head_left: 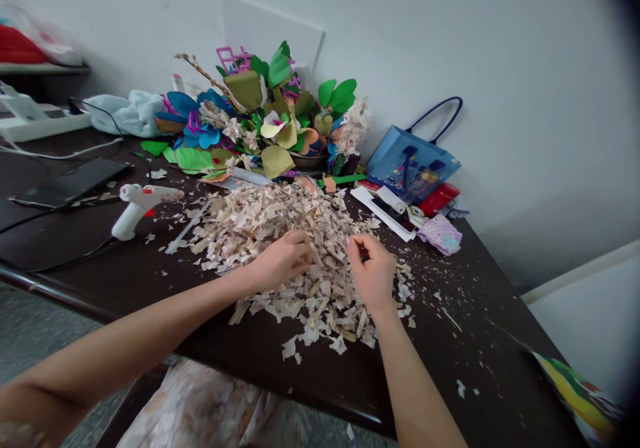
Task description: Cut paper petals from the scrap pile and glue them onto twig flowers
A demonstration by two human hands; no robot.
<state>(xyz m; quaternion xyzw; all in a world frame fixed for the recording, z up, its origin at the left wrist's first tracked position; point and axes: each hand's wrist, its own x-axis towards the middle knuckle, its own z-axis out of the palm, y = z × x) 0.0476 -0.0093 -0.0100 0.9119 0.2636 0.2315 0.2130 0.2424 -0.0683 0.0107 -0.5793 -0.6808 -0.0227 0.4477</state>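
Observation:
A wide heap of torn, pale scraps [270, 215] covers the middle of the dark table [320, 375]. Over the heap's centre, my left hand [287, 259] has its fingers curled and pressed together; whatever they may hold is hidden. To its right, my right hand [371, 268] is closed in a pinch above the heap's right side, its thumb and forefinger together. I cannot make out anything between those fingertips. A gap with scraps beneath it separates the two hands.
At the left lies a white glue gun [137, 208] with a cable, near a black phone [73, 181]. Colourful artificial flowers [275, 115] stand behind the heap. A blue bag [413, 161] and a patterned cloth [441, 235] are at the back right.

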